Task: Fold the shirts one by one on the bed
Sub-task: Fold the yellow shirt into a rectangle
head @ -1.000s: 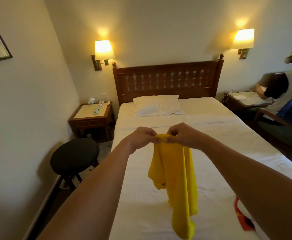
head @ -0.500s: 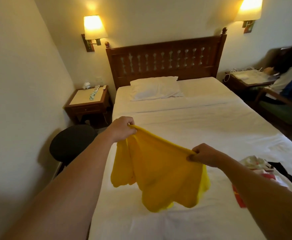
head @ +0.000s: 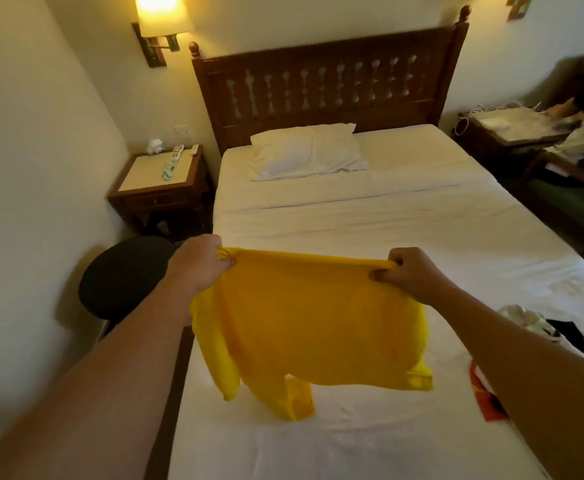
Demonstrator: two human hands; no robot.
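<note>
Holding yellow shirt [head: 304,327] spread above bed [head: 370,237], lower end touching the sheet | left hand [head: 198,263] pinches one top corner, right hand [head: 406,273] pinches the other, edge taut between | clothes pile [head: 533,327] near right edge | stool [head: 124,275] left of bed | pillow [head: 306,150] below headboard [head: 328,84]

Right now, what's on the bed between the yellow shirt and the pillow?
Nothing: in the head view, only bare white bed sheet lies between the yellow shirt and the pillow.
</note>
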